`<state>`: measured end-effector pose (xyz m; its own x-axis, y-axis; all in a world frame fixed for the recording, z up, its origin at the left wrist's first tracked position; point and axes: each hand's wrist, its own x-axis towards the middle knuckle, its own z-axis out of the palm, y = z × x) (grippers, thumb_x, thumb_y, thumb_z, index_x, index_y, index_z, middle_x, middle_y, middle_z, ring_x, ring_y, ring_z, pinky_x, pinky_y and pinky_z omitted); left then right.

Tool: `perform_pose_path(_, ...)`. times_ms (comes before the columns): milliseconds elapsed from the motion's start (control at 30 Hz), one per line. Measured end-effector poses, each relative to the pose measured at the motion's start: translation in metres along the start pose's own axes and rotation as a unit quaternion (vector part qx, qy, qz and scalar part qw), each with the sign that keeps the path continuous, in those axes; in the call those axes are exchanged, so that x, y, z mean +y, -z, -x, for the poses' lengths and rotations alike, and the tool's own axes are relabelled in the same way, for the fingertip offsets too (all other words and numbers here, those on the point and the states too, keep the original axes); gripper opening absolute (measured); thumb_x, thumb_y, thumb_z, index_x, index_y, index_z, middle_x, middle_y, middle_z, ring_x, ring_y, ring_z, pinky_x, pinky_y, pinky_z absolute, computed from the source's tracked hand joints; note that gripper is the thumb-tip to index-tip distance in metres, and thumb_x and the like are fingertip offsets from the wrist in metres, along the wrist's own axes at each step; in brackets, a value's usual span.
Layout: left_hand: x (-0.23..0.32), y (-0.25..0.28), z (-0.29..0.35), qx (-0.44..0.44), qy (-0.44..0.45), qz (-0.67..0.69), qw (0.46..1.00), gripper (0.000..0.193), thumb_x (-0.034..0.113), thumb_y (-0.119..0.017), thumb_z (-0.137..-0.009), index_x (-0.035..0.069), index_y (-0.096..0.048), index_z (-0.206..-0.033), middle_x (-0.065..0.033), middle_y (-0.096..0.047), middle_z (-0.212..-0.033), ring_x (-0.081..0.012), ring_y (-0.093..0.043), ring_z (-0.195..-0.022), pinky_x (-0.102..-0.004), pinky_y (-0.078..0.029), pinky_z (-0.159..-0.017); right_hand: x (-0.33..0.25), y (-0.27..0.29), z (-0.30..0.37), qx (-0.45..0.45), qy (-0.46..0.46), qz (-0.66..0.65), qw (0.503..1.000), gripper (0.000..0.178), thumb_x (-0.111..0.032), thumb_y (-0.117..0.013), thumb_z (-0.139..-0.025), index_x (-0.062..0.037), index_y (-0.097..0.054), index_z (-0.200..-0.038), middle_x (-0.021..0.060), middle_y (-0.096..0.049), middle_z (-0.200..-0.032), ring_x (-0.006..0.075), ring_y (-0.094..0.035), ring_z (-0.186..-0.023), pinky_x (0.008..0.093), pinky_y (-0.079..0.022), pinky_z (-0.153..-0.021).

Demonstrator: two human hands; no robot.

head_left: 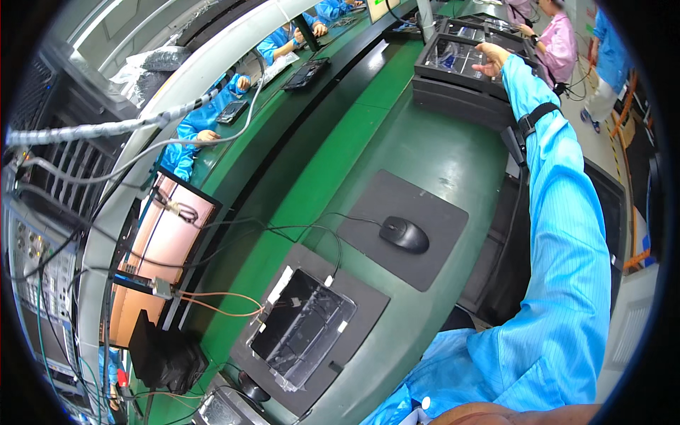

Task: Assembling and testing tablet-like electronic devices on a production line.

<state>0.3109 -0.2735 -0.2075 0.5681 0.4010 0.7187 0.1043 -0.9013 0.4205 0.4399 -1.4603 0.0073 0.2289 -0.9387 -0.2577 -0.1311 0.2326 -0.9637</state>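
At the upper right of the frame, a black tray of clear panels is reached by the right hand. Thumb and fingers are parted and bent; whether anything is grasped cannot be told. At lower centre, white tabs are seen around a screen; any writing is too small to be read.

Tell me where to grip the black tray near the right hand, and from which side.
The black tray is probably best taken by its left and right ends, from the near side: it is wide and open-topped, with raised walls. The right hand reaches over it.
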Motion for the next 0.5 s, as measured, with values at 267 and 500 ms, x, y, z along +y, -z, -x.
perform_pose_path(267,0.005,-0.015,0.006,-0.029,-0.015,-0.053,0.998,0.031,0.002,-0.066,-0.088,-0.005,-0.063,-0.118,-0.0185,-0.065,-0.104,-0.0257,-0.064,-0.089,-0.0351,-0.053,-0.075,-0.022,-0.03,0.008,-0.021,0.022,0.316,0.948,0.079,-0.041,-0.067,-0.087,-0.0052,-0.037,-0.15,0.0268,-0.05,-0.136,0.0243,-0.065,-0.072,0.0308,-0.045,-0.053)
perform_pose_path(500,0.074,0.016,-0.007,-0.023,-0.049,-0.128,0.99,0.027,0.002,-0.066,-0.088,-0.005,-0.064,-0.114,-0.0181,-0.065,-0.1,-0.0278,-0.063,-0.087,-0.0371,-0.053,-0.076,-0.006,-0.041,-0.043,0.003,0.006,0.393,0.92,0.068,-0.046,-0.068,-0.086,-0.0029,-0.051,-0.136,0.0232,-0.061,-0.11,0.02,-0.059,-0.062,0.0293,-0.04,-0.049)
